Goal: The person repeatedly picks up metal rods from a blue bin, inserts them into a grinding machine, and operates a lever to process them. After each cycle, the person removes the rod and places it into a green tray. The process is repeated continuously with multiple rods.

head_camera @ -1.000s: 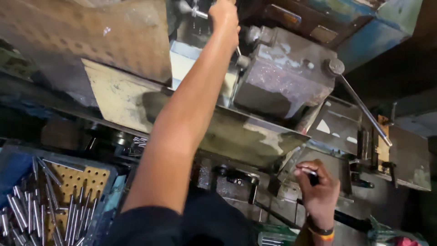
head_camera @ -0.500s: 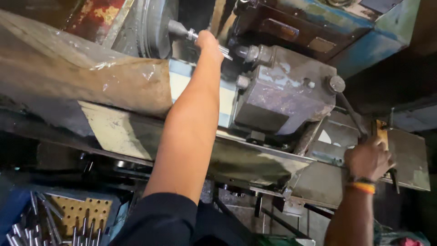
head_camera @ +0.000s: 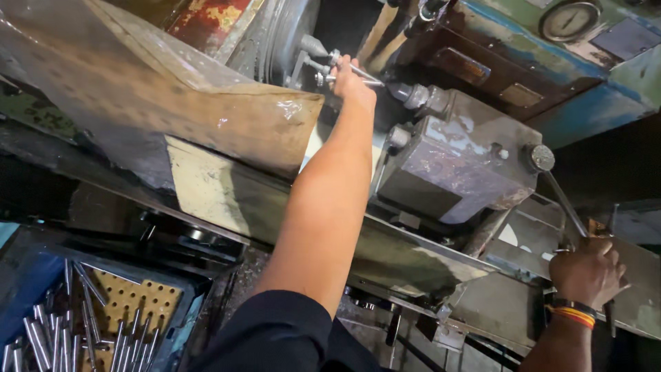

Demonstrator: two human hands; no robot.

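I see no packages here; the nearest things to labels are a round gauge dial [head_camera: 569,19] at one o'clock on the blue-green machine housing [head_camera: 620,83], a dark rectangular plate [head_camera: 470,65] below and left of it, and a smaller brownish plate [head_camera: 520,94] just beside that one. I cannot read any of them.

My left hand [head_camera: 352,79] reaches up to twelve o'clock, its grip pressed around a thin metal rod [head_camera: 358,71] that lies between the chuck [head_camera: 303,48] on its left and the pointed centre [head_camera: 406,93] on its right. My right hand [head_camera: 587,273] sits at four o'clock, fingers wrapped tight on the lower end of a long lever [head_camera: 561,200], which runs up to a round knob [head_camera: 542,157] on the grey tailstock block [head_camera: 454,165]. An orange and black band [head_camera: 571,313] circles that wrist.

A big worn metal guard [head_camera: 151,89] fills ten o'clock and hides much of the machine behind it. My left forearm crosses the middle and covers part of the slanted tray [head_camera: 413,255]. At seven o'clock a perforated yellow board [head_camera: 134,300] holds many steel pins [head_camera: 41,334] standing in a blue bin [head_camera: 27,275].
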